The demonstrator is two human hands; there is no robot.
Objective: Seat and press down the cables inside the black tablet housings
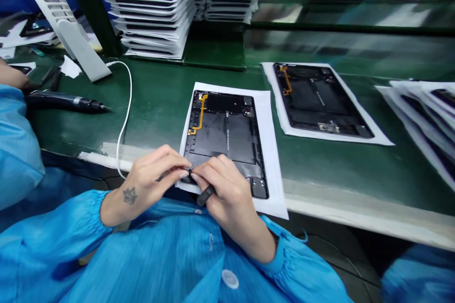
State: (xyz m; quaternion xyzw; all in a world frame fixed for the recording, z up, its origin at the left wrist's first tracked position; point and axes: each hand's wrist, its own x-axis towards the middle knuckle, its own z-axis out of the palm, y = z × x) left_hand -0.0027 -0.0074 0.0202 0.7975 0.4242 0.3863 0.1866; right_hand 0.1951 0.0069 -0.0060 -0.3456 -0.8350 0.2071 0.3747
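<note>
A black tablet shell (213, 139) lies flat, inner face up, on a white sheet (274, 156) on the green tabletop (159, 99), an orange ribbon (203, 113) near its 10 o'clock corner, its long axis running 12 to 6; at its 7 o'clock corner, whether the fingers of the left hand (151, 170) grasp anything I cannot tell, while those of the right hand (227, 187) clasp a dark tool (206, 195); at 2 o'clock lies a second shell (320, 99)
</note>
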